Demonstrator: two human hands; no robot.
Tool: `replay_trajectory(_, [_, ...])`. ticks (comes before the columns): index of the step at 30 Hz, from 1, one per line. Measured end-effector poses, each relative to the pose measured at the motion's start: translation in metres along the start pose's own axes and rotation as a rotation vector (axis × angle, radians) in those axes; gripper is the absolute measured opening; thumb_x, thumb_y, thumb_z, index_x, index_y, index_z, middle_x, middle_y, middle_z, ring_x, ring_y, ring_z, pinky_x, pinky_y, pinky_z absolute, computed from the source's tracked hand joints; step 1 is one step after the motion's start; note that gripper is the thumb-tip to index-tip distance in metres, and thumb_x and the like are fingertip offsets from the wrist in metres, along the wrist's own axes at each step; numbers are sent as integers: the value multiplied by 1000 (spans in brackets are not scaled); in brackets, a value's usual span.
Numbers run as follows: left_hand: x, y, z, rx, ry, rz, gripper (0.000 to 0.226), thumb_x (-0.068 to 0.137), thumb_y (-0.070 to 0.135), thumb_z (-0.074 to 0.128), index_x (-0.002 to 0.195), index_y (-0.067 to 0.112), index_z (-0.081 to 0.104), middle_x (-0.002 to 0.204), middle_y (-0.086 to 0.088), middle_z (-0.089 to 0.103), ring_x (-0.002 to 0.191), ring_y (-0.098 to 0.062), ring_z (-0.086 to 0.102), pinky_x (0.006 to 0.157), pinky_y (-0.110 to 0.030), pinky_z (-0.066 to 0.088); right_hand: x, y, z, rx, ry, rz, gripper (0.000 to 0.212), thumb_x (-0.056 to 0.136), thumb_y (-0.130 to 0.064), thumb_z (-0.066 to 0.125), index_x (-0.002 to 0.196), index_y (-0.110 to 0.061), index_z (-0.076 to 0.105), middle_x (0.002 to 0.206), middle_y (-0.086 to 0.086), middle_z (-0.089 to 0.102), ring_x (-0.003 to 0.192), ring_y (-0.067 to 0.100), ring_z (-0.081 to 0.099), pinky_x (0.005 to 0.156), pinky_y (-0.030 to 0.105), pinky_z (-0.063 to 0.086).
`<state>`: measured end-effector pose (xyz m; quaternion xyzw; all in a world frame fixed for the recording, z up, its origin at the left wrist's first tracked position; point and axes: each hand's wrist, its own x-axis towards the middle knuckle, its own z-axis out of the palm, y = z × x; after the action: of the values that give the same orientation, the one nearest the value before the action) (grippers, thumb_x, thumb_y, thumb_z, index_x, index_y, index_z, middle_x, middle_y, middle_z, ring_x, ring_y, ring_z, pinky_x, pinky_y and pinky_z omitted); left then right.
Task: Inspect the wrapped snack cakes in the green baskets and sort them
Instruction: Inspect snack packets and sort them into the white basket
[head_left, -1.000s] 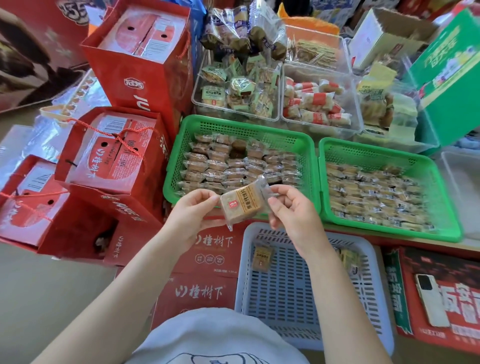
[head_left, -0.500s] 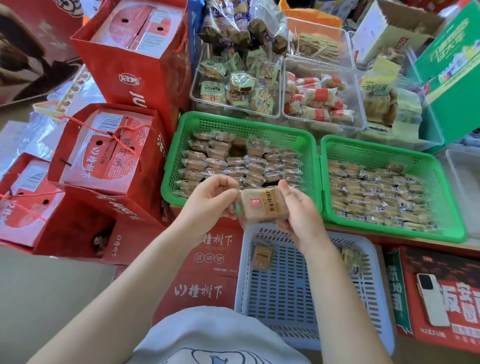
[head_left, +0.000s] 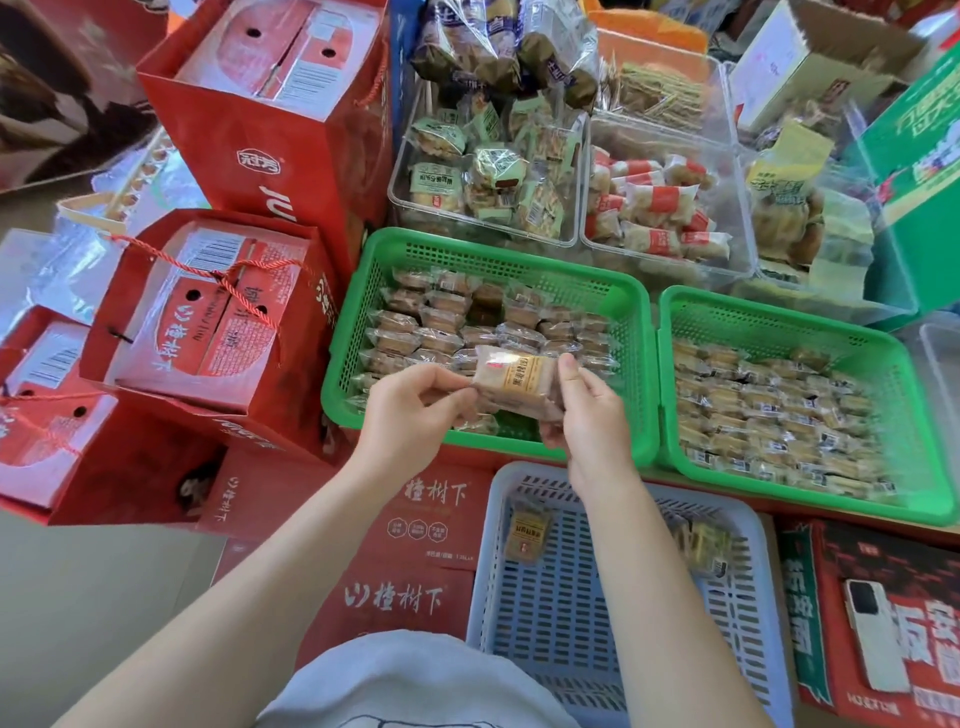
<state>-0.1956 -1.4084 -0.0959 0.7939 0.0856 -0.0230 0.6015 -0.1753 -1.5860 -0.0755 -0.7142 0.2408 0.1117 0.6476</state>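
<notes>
We pinch one wrapped cake between left hand and right hand, above the left green basket full of cakes; the white basket holds few. Red boxes bear white Chinese lettering.

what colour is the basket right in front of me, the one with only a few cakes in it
Pale grey-blue basket, slotted all over; the head view shows it best.

This looks like a snack shop or its stockroom. Red gift boxes with cord handles are stacked in numbers, clear bins hold heaps of individually wrapped pastries, and two green baskets are filled with rows of wrapped cakes, all crowded together among printed cartons.
</notes>
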Motion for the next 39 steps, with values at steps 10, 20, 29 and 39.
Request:
replay_trajectory(10, [94, -33, 2, 427, -49, 33, 15, 90, 28, 75, 91, 14, 71, 86, 4, 69, 82, -15, 65, 72, -32, 54, 93, -14, 12, -44, 3, 10, 37, 86, -21, 77, 112, -13, 52, 115, 8, 68, 97, 22, 70, 80, 41, 60])
replay_trajectory(20, [162, -86, 38, 1164, -436, 75, 77, 104, 56, 33, 162, 18, 0, 169, -2, -11, 156, -21, -12, 125, -46, -3, 175, -2, 46, -642, -67, -371, 34, 88, -7, 72, 113, -18, 52, 107, -1, 67, 97, 14, 62, 87, 30, 50])
replay_trajectory(29, [165, -109, 40, 1215, -402, 104, 82, 101, 66, 17, 160, 18, -14, 168, -1, -19, 155, -19, -16, 124, -48, -9, 196, 23, 66, -1216, -140, -796, 25, 83, 9, 62, 103, -4, 53, 86, 17, 54, 82, 34, 52, 60, 35, 38])
replay_trajectory(39, [167, -114, 49, 1313, -299, 263, 79, 100, 60, 19, 158, 21, -18, 168, -9, -13, 155, -28, -13, 119, -62, -10, 222, 28, 70, -1324, -174, -830, 18, 95, -23, 62, 90, -11, 75, 94, 11, 52, 85, 32, 55, 55, 32, 42])
